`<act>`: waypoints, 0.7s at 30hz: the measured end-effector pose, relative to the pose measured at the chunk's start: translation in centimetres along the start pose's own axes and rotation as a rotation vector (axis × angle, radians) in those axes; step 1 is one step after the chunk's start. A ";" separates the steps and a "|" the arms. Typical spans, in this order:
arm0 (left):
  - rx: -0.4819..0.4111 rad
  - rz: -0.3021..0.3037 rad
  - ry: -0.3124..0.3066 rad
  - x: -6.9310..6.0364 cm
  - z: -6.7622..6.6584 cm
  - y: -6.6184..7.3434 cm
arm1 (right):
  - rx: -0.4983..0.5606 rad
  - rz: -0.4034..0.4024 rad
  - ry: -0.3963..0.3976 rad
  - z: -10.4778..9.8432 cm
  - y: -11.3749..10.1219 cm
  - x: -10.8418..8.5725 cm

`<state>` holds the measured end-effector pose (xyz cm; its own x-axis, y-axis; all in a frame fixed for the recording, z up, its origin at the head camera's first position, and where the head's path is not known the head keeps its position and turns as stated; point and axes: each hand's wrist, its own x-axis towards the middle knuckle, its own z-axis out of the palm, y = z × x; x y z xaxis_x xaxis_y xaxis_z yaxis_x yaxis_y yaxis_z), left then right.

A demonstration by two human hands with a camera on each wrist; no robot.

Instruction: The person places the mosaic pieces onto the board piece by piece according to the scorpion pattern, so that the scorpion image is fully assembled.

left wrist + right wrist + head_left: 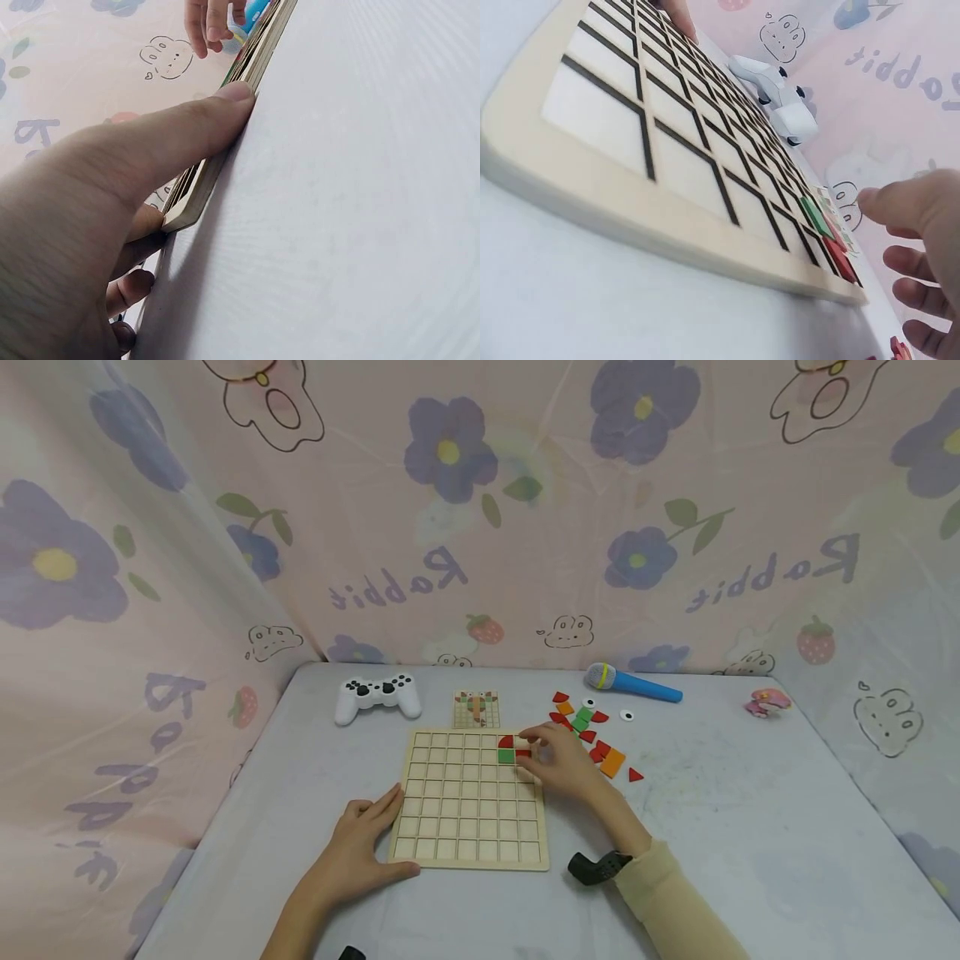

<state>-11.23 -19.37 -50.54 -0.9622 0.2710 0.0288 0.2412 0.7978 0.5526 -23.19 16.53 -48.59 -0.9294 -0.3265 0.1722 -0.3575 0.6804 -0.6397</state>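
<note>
A square wooden grid board [468, 867] lies flat on the table. My left hand [358, 852] holds its near left corner, thumb against the near edge and fingers along the left side. In the left wrist view the thumb [187, 131] presses on the board's rim. Over the far right corner hovers my right hand [558, 760], thumb and fingers apart, with nothing seen between them in the right wrist view. Below it, a red quarter-circle piece [506, 742], a green square [506, 756] and a red piece [840, 259] sit in the grid's cells. The right hand partly covers that corner.
Loose red, green and orange pieces [612, 763] and white eye discs [627, 716] are scattered right of the board. Behind it lies a pattern card [476, 710]. A white game controller [377, 697], a blue toy microphone [637, 683] and a pink figurine [768, 702] stand farther back.
</note>
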 end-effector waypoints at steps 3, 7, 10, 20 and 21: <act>0.003 0.010 0.012 0.0 0.0 0.1 | -0.029 -0.008 0.018 -0.6 0.1 -0.4; 0.008 0.019 0.024 -0.1 -0.1 0.2 | -0.025 -0.011 0.048 -1.5 0.5 -1.0; 0.001 0.011 0.020 -0.1 -0.1 0.2 | -0.028 -0.030 0.078 -2.3 1.0 -1.3; -0.003 0.006 0.012 -0.1 0.0 0.1 | -0.034 -0.018 0.146 -5.1 3.5 -2.1; -0.002 0.005 0.010 -0.1 0.0 0.1 | -0.035 -0.015 0.150 -5.3 3.7 -2.1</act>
<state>-11.15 -19.33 -50.50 -0.9621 0.2697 0.0402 0.2461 0.7953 0.5541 -23.02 23.26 -47.33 -0.9262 -0.2370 0.2932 -0.3721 0.6996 -0.6101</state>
